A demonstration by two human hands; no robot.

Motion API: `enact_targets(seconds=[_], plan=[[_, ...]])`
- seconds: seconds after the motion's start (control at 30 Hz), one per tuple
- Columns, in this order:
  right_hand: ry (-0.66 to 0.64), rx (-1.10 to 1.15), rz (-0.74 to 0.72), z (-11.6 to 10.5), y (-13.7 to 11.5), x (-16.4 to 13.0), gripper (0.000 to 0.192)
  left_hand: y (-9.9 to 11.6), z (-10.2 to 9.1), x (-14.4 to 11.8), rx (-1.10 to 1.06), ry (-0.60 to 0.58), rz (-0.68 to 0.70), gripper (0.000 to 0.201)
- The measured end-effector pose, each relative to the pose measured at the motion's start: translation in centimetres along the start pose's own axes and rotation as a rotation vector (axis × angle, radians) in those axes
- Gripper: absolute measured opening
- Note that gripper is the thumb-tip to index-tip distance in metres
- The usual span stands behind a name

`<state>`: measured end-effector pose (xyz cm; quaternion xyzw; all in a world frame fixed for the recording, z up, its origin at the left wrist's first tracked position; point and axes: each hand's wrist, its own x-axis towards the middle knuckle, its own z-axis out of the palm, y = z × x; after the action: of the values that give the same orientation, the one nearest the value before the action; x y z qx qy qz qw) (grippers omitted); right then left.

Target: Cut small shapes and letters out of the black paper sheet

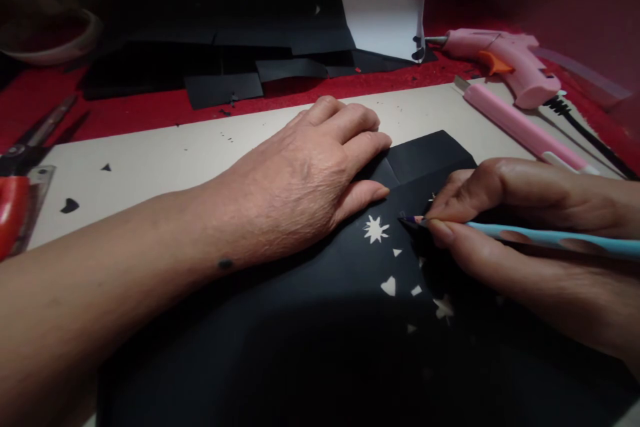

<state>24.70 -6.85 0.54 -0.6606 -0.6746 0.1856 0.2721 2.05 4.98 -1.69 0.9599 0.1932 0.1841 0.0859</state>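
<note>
My left hand [310, 173] lies flat, palm down, on a folded sheet of black paper [300, 320] and presses it onto the beige board [150, 160]. My right hand [520, 247] grips a light blue craft knife [550, 238] like a pen, its tip touching the black paper just right of a cut-out star shape [375, 229]. Several small cut-outs, triangles, a heart and another star, show pale through the paper below the tip.
A pink glue gun [505, 63] and a pink utility cutter [520, 127] lie at the right back. Red-handled scissors [20, 173] sit at the left edge. Black paper scraps [225, 60] and a white sheet [383, 17] lie on the red cloth [125, 110] behind the board.
</note>
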Motion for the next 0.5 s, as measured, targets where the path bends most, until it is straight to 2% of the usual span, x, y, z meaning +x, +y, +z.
enact_targets(seconds=[0.1,0.27,0.33,0.5], plan=[[0.056,-0.044,0.081,0.0,0.7,-0.5,0.035,-0.1,0.0,-0.1,0.012,0.008,0.013,0.053],[0.073,-0.056,0.078,-0.2,1.1,-0.7,0.037,0.0,0.0,0.0,0.027,0.004,0.016,0.054],[0.065,-0.054,0.041,-0.2,0.7,-0.5,0.034,0.0,0.0,0.0,0.027,0.012,0.021,0.054],[-0.018,0.034,-0.155,-0.2,-0.1,0.2,0.017,0.0,0.1,0.0,0.029,0.009,0.017,0.054]])
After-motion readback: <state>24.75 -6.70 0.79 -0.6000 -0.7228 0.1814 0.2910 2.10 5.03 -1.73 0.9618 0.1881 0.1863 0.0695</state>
